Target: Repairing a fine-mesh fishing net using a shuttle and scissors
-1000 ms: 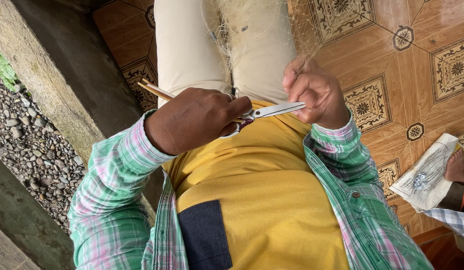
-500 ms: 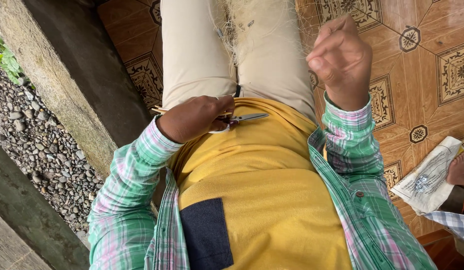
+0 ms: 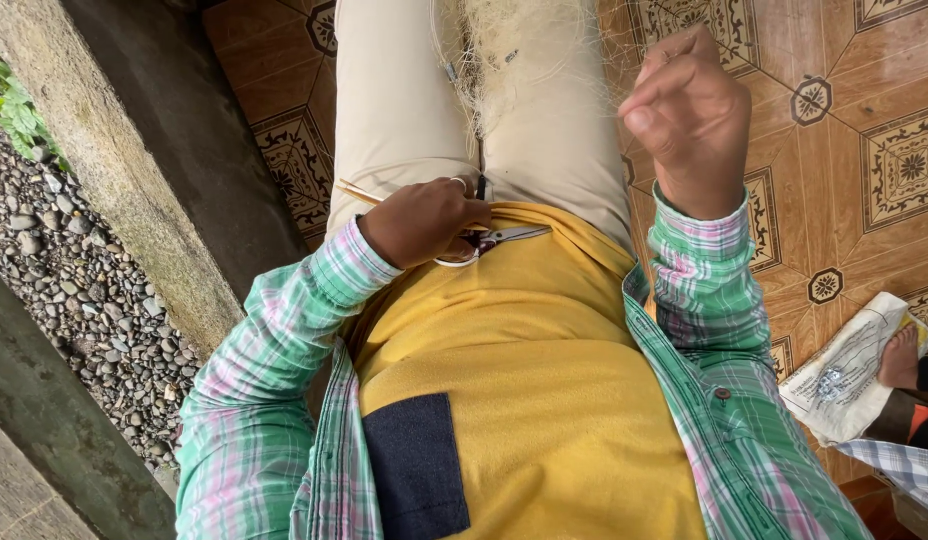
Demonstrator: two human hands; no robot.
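Note:
My left hand (image 3: pixel 424 220), a ring on one finger, is closed on small white-handled scissors (image 3: pixel 499 240) and a thin wooden stick (image 3: pixel 356 192). It rests at my waist where the yellow shirt meets my beige trousers. A pale, fine fishing net (image 3: pixel 519 50) lies bunched on my lap. My right hand (image 3: pixel 689 115) is raised above my right thigh with its fingers pinched together. Thin net strands run beside it, and the strand in the pinch is barely visible.
Brown patterned floor tiles (image 3: pixel 864 150) lie under my legs. A concrete ledge (image 3: pixel 134 170) runs along the left, with grey gravel (image 3: pixel 64 270) beyond it. At the right edge another person's foot (image 3: pixel 899 355) rests on a white printed sack (image 3: pixel 849 380).
My right hand has lifted up and away from the scissor tips. My left hand has drawn back to my waist with the scissors, whose blades now look nearly closed.

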